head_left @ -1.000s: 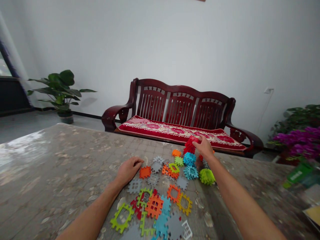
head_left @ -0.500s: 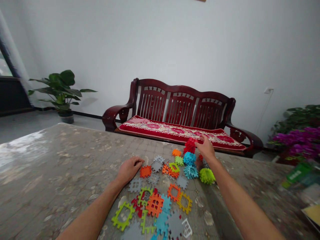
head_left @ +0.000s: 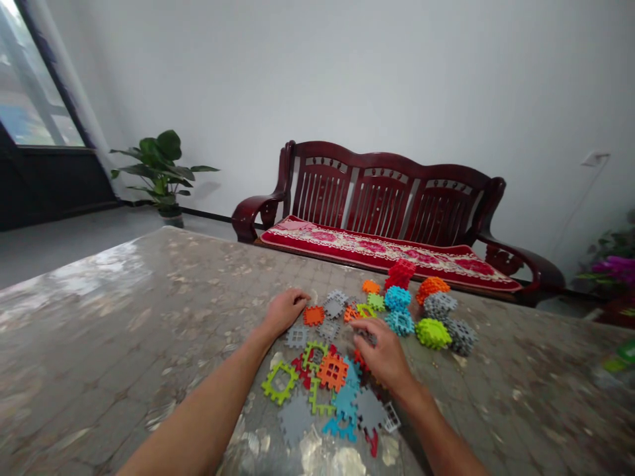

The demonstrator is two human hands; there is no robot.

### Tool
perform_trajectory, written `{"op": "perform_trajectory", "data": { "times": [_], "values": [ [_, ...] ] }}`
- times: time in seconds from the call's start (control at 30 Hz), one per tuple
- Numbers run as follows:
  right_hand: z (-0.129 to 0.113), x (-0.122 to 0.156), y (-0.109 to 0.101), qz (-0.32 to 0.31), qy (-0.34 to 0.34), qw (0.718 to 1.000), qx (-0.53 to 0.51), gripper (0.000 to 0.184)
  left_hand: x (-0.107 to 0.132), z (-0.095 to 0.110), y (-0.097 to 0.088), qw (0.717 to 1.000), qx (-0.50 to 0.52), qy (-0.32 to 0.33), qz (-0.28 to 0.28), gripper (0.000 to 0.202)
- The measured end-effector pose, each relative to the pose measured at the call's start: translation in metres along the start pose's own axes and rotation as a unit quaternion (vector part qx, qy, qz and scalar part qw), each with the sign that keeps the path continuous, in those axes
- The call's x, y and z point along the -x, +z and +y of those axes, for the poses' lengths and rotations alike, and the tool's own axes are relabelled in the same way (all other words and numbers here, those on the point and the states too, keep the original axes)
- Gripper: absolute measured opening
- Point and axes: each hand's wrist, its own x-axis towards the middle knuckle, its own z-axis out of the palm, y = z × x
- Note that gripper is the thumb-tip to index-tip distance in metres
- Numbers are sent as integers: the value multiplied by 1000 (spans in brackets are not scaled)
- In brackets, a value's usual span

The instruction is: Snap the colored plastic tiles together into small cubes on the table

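My left hand (head_left: 286,311) rests on the tabletop with its fingers loosely bent, thumb a little apart, and nothing visible in it. Just beside it lies an orange notched tile (head_left: 313,315). My right hand (head_left: 381,350) is low over the loose tiles, thumb and forefinger apart around a grey tile (head_left: 366,336) that it partly hides. Whether it touches that tile I cannot tell. Nearer me are an orange window tile (head_left: 333,371), a green frame tile (head_left: 280,383), a blue tile (head_left: 346,400) and a grey tile (head_left: 371,410), some overlapping.
Built-up clusters stand farther back: red (head_left: 399,274), blue (head_left: 397,299), orange (head_left: 432,288), green (head_left: 433,334) and grey (head_left: 461,336). Beyond the patterned tabletop (head_left: 163,330) is a wooden bench (head_left: 377,192). A potted plant (head_left: 161,168) stands left.
My right hand has come back from the red cluster to the loose tiles, leaving the cluster standing on the table. My left hand stays beside the orange tile. The view has swung left.
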Motion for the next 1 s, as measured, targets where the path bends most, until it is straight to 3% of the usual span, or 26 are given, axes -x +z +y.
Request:
{"op": "perform_trajectory", "data": {
  "times": [0.13,0.3,0.4,0.57,0.8,1.0],
  "values": [
    [-27,8,6,-78,-21,996,44,32,-1,-1,1,1000,-3,7,2,25],
    [-49,21,19,-166,-69,980,83,66,-1,-3,2,1000,2,12,8,26],
    [-51,25,28,-173,-77,977,94,62,-1,-3,2,1000,4,9,9,26],
    [-42,19,34,-118,-56,987,94,41,0,0,1,1000,3,6,8,26],
    [-20,5,34,-11,-1,999,33,50,0,1,0,1000,-1,2,1,26],
    [-8,3,28,61,1,998,-2,50,-1,-1,1,1000,-7,6,0,28]
  ]
}}
